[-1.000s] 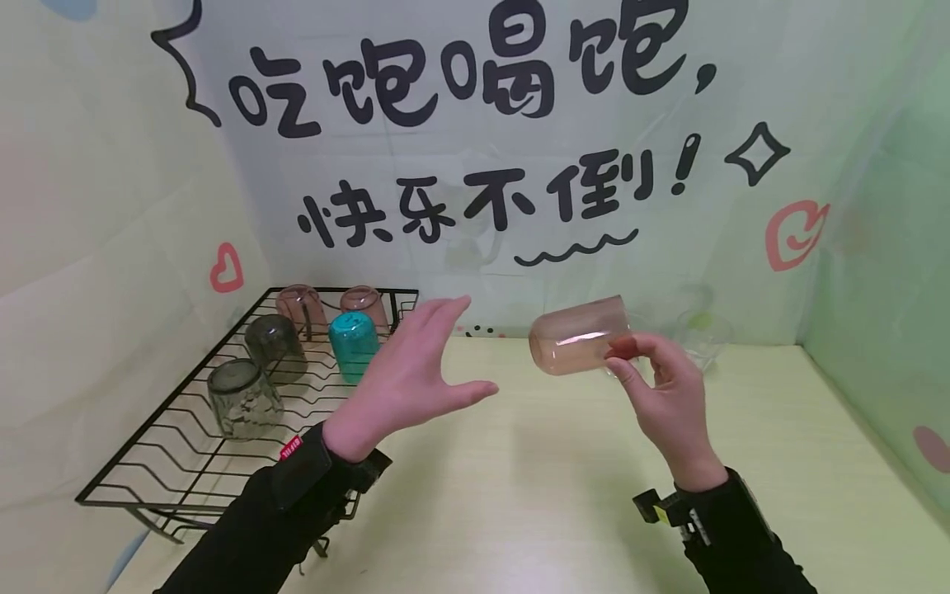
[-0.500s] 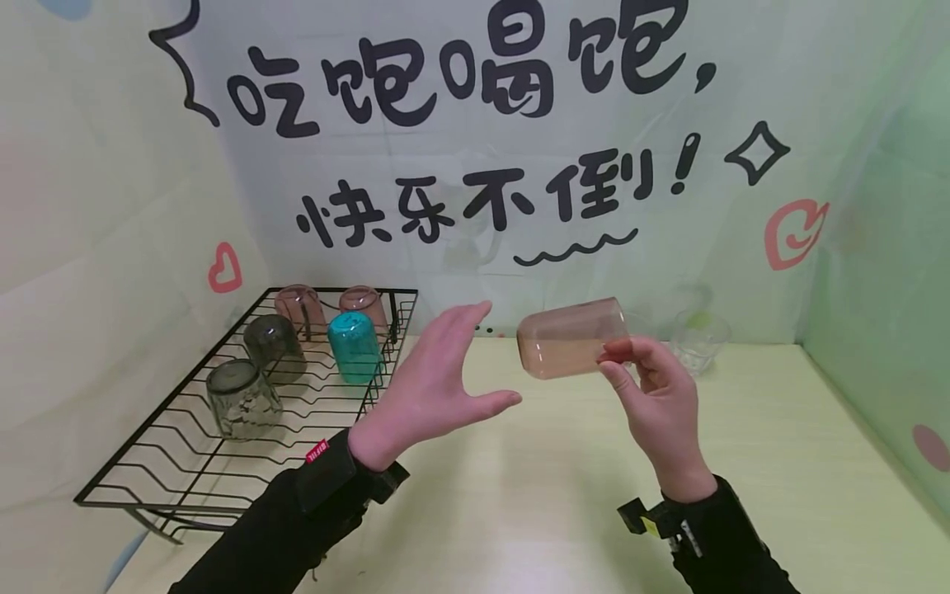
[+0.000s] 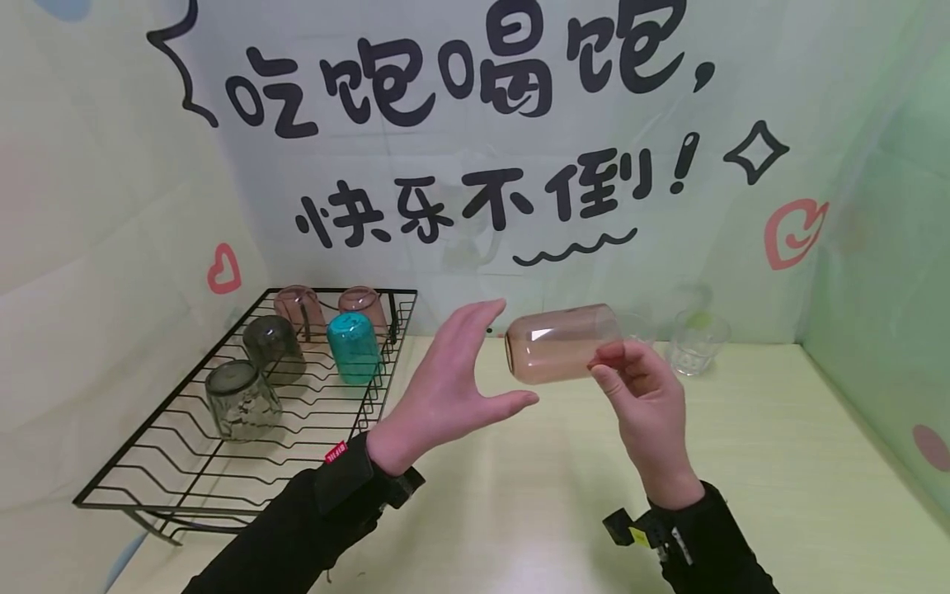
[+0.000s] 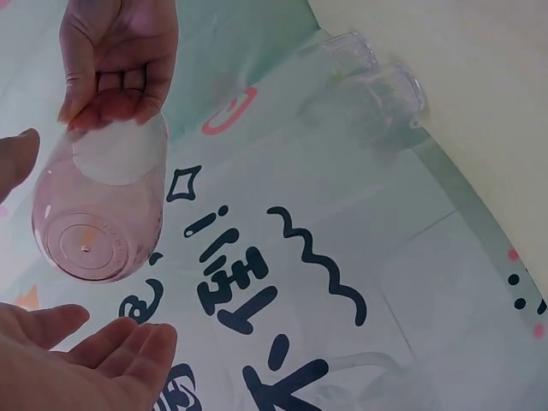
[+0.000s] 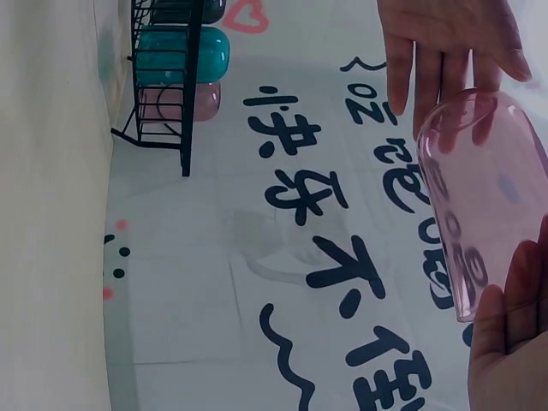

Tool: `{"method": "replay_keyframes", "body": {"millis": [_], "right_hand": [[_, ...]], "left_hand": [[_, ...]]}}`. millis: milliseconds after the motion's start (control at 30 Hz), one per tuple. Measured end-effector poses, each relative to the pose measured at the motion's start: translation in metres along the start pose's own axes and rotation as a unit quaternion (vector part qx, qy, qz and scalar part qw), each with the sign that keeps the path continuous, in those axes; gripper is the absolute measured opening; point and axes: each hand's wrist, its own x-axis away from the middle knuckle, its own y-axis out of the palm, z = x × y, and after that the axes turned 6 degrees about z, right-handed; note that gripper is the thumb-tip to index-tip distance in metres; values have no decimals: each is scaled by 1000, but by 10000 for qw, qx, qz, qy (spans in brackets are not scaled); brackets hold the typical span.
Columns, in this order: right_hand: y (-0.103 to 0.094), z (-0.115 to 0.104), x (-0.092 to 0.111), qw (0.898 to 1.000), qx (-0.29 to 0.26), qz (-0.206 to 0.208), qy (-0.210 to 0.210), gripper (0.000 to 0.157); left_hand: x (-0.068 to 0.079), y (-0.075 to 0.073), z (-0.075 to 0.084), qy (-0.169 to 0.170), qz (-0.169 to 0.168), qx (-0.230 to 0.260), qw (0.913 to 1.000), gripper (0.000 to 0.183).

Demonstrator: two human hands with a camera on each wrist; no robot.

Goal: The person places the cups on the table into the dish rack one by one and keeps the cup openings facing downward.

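Note:
A pink see-through glass (image 3: 560,342) lies sideways in the air above the table, its closed base toward the left. My right hand (image 3: 649,412) pinches it near the rim, between thumb and fingers. My left hand (image 3: 449,384) is held up just left of the base, thumb and fingers spread apart around bare air. In the left wrist view the round base of the pink glass (image 4: 90,248) faces the left palm, with a gap between them. The right wrist view has the glass (image 5: 488,188) between both hands; left fingers show behind its base.
A black wire rack (image 3: 178,437) stands at the left, holding upturned glasses: a blue one (image 3: 355,346), a dark grey one (image 3: 273,348), a clear greyish one (image 3: 241,400) and pink ones (image 3: 299,309). A clear glass (image 3: 698,342) stands at the back right near the wall.
My left hand has moved right, away from the rack. My right hand has carried the pink glass left and slightly down, so the base and left hand are closer together.

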Motion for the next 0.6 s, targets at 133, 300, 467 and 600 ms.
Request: {"method": "replay_keyframes", "body": {"millis": [133, 300, 467, 600], "right_hand": [[2, 0, 2, 9998, -108, 58, 157, 22], [5, 0, 4, 9995, -174, 67, 273, 22], [8, -2, 6, 9991, -49, 66, 406, 18], [9, -2, 7, 9988, -9, 50, 494, 18]], "left_hand": [[0, 3, 1, 69, 100, 35, 9999, 98], [0, 7, 1, 147, 184, 61, 9997, 97], [-1, 11, 1, 258, 271, 103, 9992, 97], [0, 12, 1, 343, 323, 181, 9987, 93]]}}
